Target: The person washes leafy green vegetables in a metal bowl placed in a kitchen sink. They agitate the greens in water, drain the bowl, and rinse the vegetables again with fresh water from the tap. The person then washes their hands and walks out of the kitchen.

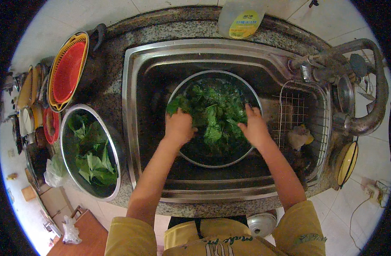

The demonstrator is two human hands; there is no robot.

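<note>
Person (pixel 199 247) apparently washing greens (pixel 213 128) in basin (pixel 214 166) in sink (pixel 130 91); R hand (pixel 256 131) resting w/ fingers apart, L hand (pixel 178 129) touching greens, can't tell grip; next move prob. needing gentle swish.

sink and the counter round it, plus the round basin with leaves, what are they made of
Sink: probably stainless steel, from its grey, shiny rim. Counter: stone-like, maybe granite, given the speckled surface. Round basin: likely metal, since its thin rim gleams silvery; leaves hide much of the inside.
</note>
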